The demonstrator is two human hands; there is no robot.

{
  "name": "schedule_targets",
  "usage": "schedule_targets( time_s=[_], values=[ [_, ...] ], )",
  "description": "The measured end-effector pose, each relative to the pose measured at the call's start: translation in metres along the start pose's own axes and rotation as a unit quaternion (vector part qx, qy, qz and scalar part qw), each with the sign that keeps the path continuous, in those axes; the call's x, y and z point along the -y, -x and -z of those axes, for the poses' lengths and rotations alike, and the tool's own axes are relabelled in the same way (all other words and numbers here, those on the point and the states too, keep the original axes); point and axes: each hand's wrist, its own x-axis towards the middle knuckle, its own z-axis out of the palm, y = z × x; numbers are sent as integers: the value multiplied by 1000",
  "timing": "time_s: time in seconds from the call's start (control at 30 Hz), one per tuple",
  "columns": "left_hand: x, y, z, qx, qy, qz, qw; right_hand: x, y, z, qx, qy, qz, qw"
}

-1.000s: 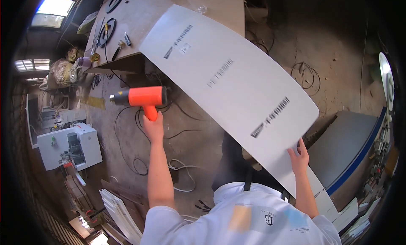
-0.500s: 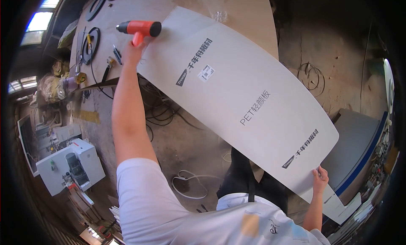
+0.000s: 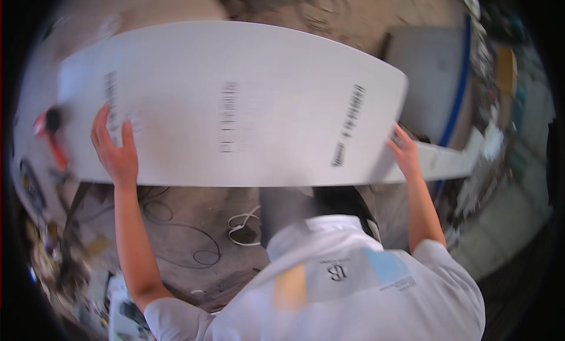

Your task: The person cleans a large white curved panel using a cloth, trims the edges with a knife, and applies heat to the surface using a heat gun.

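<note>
A long white board [image 3: 188, 105] with a bowed far edge and dark printed marks lies across in front of me. My left hand [image 3: 116, 150] is over its left part, thumb and fingers spread, with nothing held; whether the fingertips touch the surface is hard to tell. At the board's right end my right hand [image 3: 406, 152] has its fingers bent round the edge. A red heat gun with a dark end [image 3: 56, 141] lies just off the board's left end, blurred by motion.
Behind the board's right end stands a grey panel with a blue edge [image 3: 429, 76]. A narrower white strip [image 3: 441, 160] sticks out past the right hand. Dark cable [image 3: 206, 255] and a white loop of cord [image 3: 238, 226] lie on the floor below.
My left hand has let go of the heat gun and come over the board. My view has turned, so the board now runs nearly level. The right hand stays at its right end.
</note>
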Motion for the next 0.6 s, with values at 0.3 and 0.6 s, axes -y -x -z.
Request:
schedule_targets(
  time_s=[0.3,0.6],
  values=[
    [-231,-25,-153,121,-24,-149,981,10,-15,-14,38,-108,89,989],
    [-240,-42,-179,56,-131,-148,979,-14,-20,-17,-74,54,277,957]
  ],
)
